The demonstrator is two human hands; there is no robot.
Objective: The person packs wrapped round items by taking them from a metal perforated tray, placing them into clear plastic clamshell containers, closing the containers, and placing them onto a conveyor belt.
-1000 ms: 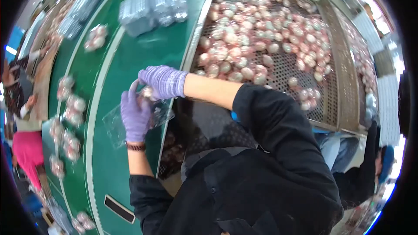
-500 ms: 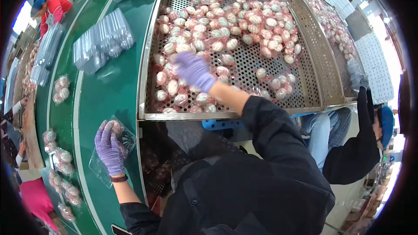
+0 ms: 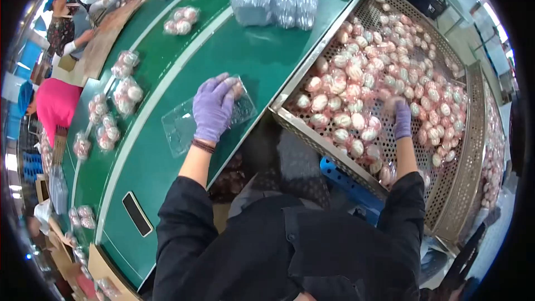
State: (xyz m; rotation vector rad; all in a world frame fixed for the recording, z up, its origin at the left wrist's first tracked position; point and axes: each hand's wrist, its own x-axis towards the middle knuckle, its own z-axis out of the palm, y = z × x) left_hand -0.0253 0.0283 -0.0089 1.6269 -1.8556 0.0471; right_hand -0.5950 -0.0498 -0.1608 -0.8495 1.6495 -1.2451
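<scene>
My left hand, in a purple glove, rests over a clear plastic clamshell tray on the green belt. Its fingers curl down at the tray, where a film-wrapped egg shows just past the fingertips. At the right, my right hand, gloved alike, reaches into a perforated metal bin of pale, striped eggs in reddish film. A blurred wrapped egg is at its closed fingers, partly hidden by them.
Stacked clear trays stand on the belt beyond my left hand. Bundles of wrapped eggs lie along its far lane. A phone lies near my left sleeve. Co-workers, one in a pink top, are across the belt.
My view has turned left, so the bin now appears farther right. My right hand, blurred over the eggs before, is now lower at an egg. My left hand stays at the tray.
</scene>
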